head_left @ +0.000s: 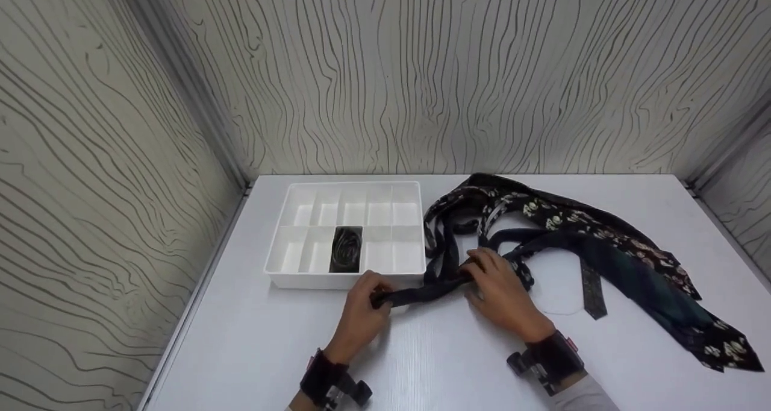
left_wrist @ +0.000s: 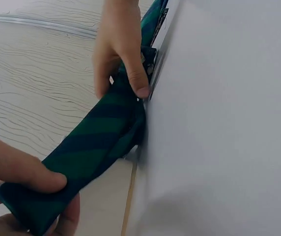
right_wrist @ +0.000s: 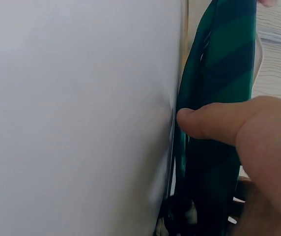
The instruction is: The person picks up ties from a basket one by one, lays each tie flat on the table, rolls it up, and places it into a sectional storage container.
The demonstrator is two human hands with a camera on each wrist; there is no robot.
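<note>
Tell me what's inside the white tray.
The tray holds a dark coil, in the middle of its near row. The coil covers the floor there, so anything beneath can't be seen.

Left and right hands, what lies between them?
A green and navy striped necktie runs from left hand to right hand in the left wrist view.

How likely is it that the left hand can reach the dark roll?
Probably yes: nothing covers the dark roll, and the left hand, though holding the striped tie, is near the box.

Head view high, facing downward, wrist views close (sharing the striped tie [left_wrist: 89, 135])
</note>
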